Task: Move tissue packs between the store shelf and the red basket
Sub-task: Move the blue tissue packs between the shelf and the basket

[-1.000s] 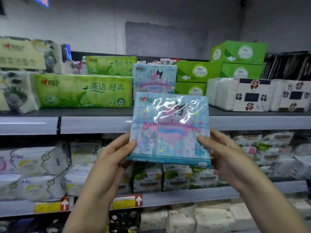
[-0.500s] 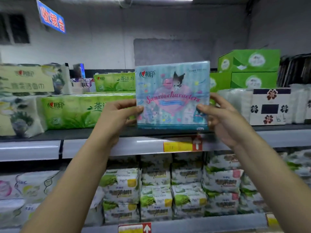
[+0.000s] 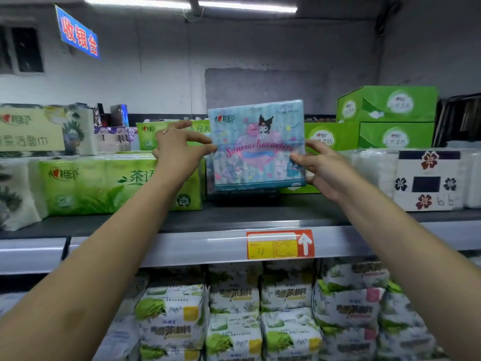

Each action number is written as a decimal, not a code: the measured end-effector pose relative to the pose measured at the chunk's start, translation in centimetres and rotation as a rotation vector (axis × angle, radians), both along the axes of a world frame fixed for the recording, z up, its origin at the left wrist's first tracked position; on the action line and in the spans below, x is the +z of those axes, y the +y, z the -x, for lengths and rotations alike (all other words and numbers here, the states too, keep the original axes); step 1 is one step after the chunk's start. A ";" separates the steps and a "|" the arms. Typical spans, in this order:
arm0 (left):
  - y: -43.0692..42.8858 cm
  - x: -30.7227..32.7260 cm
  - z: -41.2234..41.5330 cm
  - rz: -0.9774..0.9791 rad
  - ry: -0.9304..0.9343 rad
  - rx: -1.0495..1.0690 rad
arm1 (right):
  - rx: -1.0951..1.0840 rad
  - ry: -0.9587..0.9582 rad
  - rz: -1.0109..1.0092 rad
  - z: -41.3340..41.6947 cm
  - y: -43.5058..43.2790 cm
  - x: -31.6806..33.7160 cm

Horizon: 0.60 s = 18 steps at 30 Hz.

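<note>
A light-blue tissue pack [image 3: 256, 149] printed with cartoon characters stands upright on the top shelf [image 3: 182, 246], set back from its front edge. My left hand [image 3: 177, 149] pinches the pack's left edge between thumb and fingers. At the right edge, my right hand [image 3: 322, 168] holds it with the thumb on the front face and the fingers behind. The pack's bottom rests on or just above the shelf board. The red basket is out of view.
Long green tissue packs [image 3: 104, 186] sit close on the left of the blue pack, green boxes [image 3: 390, 105] behind and to the right, white flower-printed packs [image 3: 426, 178] far right. A yellow price tag [image 3: 279, 244] marks the shelf edge. Several white-green packs [image 3: 234, 321] fill the shelf below.
Both hands raised the blue pack from chest height up to the top shelf and pushed it back onto the board, upright between the green packs and green boxes.
</note>
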<state>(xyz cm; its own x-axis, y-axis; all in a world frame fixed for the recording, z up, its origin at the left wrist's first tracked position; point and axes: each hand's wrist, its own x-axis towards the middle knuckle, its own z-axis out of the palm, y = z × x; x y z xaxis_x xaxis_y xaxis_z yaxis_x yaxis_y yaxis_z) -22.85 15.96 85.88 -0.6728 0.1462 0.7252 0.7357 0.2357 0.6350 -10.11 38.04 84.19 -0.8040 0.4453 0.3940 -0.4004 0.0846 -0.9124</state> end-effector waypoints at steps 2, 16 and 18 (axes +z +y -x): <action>-0.1 0.1 0.5 0.020 -0.002 0.051 | -0.001 -0.009 -0.016 0.6 -0.1 0.0; -0.5 -1.7 0.9 0.065 0.052 0.218 | -0.099 -0.121 -0.233 3.6 -0.1 -1.5; -0.6 -1.8 0.9 0.080 0.051 0.220 | -0.119 -0.113 -0.279 3.7 0.2 -1.7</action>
<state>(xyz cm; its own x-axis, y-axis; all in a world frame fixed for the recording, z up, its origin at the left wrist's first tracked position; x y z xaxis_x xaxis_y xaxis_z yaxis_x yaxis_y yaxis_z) -23.80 15.40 84.05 -0.6577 0.0582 0.7510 0.6916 0.4416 0.5715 -13.82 38.23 82.47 -0.7987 0.4258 0.4253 -0.2701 0.3779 -0.8856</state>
